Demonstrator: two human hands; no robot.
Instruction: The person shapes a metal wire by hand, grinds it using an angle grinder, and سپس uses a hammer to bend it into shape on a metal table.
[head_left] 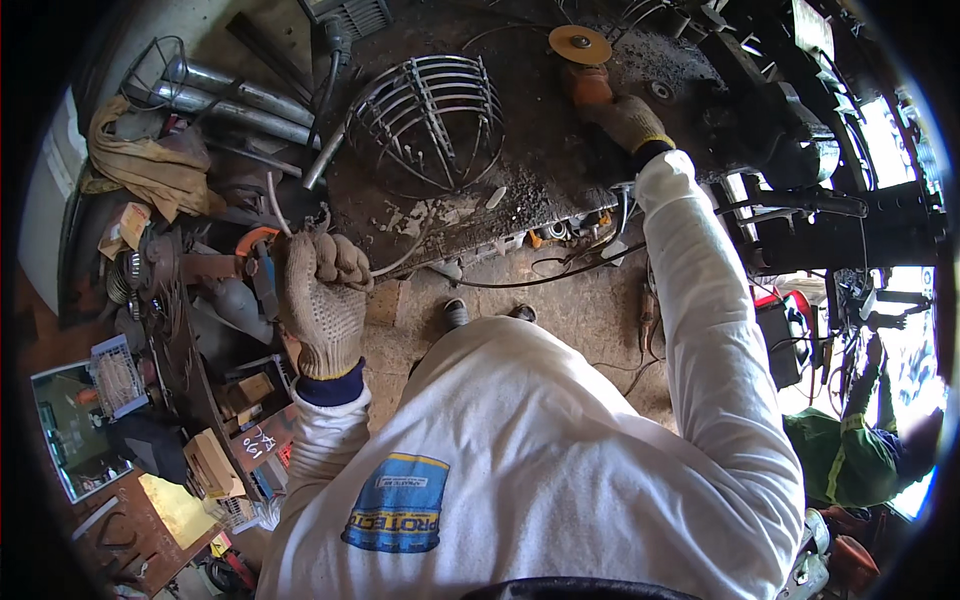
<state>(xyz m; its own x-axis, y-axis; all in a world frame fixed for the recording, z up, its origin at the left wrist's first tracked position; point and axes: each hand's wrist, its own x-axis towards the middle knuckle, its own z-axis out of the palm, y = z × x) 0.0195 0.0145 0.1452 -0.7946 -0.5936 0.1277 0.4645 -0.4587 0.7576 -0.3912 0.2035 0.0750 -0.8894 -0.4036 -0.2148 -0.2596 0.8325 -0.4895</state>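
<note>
My left hand (325, 300), in a knitted work glove, is closed around a thin curved metal rod (405, 258) in front of the bench's near left edge. One end of the rod rises above the fist; the other bends right toward the bench. At the far right of the dark workbench (545, 150), my gloved right hand (628, 122) grips an orange angle grinder (588, 85). Its tan disc (580, 44) points away from me and faces up; whether it spins I cannot tell. Between my hands, farther back, a round cage of bent metal rods (440, 120) rests on the bench.
Metal pipes (230, 105) and a tan cloth (150, 150) lie at the far left. Cardboard boxes (212, 463) stand at near left. A dark cable (560, 283) hangs along the bench front. A person in green (845, 455) is at the right.
</note>
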